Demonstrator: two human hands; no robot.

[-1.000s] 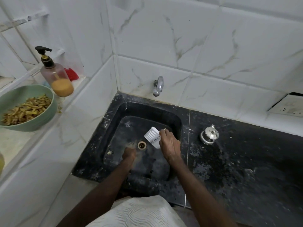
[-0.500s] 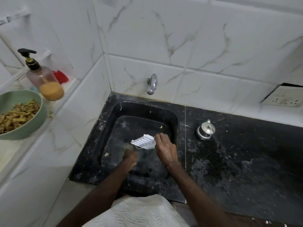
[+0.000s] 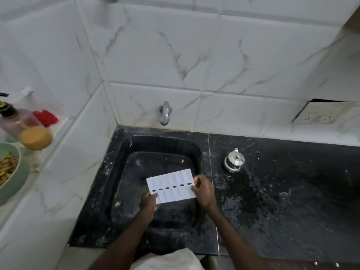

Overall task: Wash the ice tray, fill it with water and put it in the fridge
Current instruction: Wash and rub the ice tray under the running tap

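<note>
A white ice tray (image 3: 171, 186) with two rows of cells and a line of dark oval holes down its middle is held flat over the black sink (image 3: 124, 172). My left hand (image 3: 149, 201) grips its near left corner from below. My right hand (image 3: 203, 190) pinches its right end. A chrome tap (image 3: 165, 113) juts from the white tiled wall above the basin; no water runs from it.
A small steel lidded pot (image 3: 233, 160) stands on the black counter (image 3: 282, 191) right of the sink. On the white ledge at left are a soap pump bottle (image 3: 29, 131), a green bowl (image 3: 17, 178) of food scraps and a red object (image 3: 45, 117). A wall socket (image 3: 319, 115) is at right.
The tray rose from the sink floor and turned flat and face-up. My left hand, empty before, now grips its left corner. The view tilted upward.
</note>
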